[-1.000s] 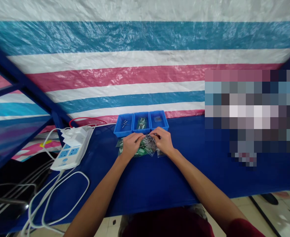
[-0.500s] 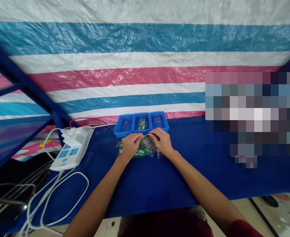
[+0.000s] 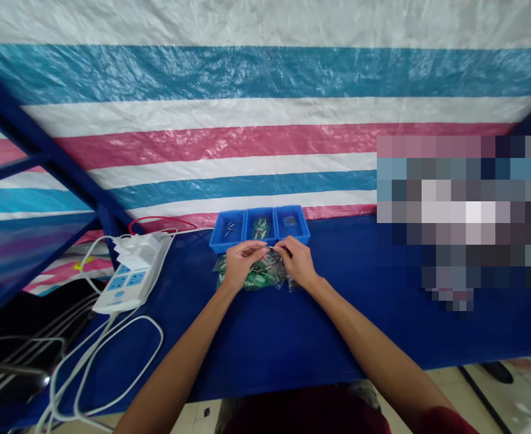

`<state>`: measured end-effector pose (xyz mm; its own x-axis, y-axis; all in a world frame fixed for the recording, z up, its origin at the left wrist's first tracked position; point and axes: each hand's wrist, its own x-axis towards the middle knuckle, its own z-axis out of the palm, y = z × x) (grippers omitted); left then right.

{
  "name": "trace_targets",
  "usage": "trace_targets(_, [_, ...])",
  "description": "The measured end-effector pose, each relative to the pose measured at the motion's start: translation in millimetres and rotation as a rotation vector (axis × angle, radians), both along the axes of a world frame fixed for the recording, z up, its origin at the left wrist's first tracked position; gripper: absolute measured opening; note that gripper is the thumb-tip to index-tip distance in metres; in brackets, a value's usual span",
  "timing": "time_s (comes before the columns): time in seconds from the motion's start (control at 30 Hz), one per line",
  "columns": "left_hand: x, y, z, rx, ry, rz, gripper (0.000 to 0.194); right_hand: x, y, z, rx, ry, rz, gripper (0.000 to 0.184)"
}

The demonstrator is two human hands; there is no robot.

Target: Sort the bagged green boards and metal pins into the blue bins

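Note:
My left hand [image 3: 241, 263] and my right hand [image 3: 298, 261] meet close together over the table, fingertips pinched. Between them is a thin, shiny metal piece [image 3: 270, 247], too small to tell its exact kind; both hands hold it, one at each end. Below the hands lie clear plastic bags [image 3: 263, 277] with green and metallic contents. Just beyond stand three blue bins side by side. The left bin [image 3: 220, 247] has a few slender metal rods [image 3: 229, 229], the middle one has green-and-white bagged pieces [image 3: 260, 228], and the right one has a small clear packet [image 3: 289, 221].
A white power strip [image 3: 127, 292] with plugged-in adapters [image 3: 139, 250] sits at the left, its white cables [image 3: 157, 328] looping over the blue table [image 3: 274, 343]. A striped tarp [image 3: 247, 141] hangs behind. Blue frame bars [image 3: 70, 175] slant at the left. A pixelated area covers the right.
The left fingers have shifted slightly and stretched further toward the right hand around the thin metal piece. The bins and bags have stayed put; the view tilts slightly.

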<state>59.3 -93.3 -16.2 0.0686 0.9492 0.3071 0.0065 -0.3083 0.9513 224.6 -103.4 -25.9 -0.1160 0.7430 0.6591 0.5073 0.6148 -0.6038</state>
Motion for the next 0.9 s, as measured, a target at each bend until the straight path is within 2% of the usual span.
trace_targets(0.1, [-1, 3, -2.6, -0.074, -0.012, -0.025, 0.031, 0, -1, -0.2, -0.012, -0.01, -0.001, 0.031])
trace_targets(0.2, [-3, 4, -2.5, -0.067, 0.029, 0.009, 0.031, -1, -1, -0.8, -0.048, -0.011, -0.024, 0.036])
trace_targets(0.33, [-4, 2, 2.8, 0.074, 0.089, 0.062, 0.027, 0, -1, 1.5, -0.116, 0.025, -0.063, 0.039])
trace_targets(0.47, [-5, -3, 7.1, 0.151, 0.101, 0.108, 0.022, 1, -2, 4.1, -0.113, 0.062, -0.077, 0.041])
trace_targets(0.6, [-8, -4, 7.7, 0.232, 0.323, 0.18, 0.024, 1, -2, 3.2, -0.099, 0.056, -0.097, 0.041])
trace_targets(0.7, [-10, -3, 7.1, 0.36, 0.474, 0.235, 0.024, 1, -2, 2.4, -0.084, 0.055, -0.105, 0.04])
trace_targets(0.9, [-11, -4, 4.5, 0.559, 0.556, 0.174, 0.021, 0, -3, 3.1, -0.05, 0.061, -0.112, 0.041])
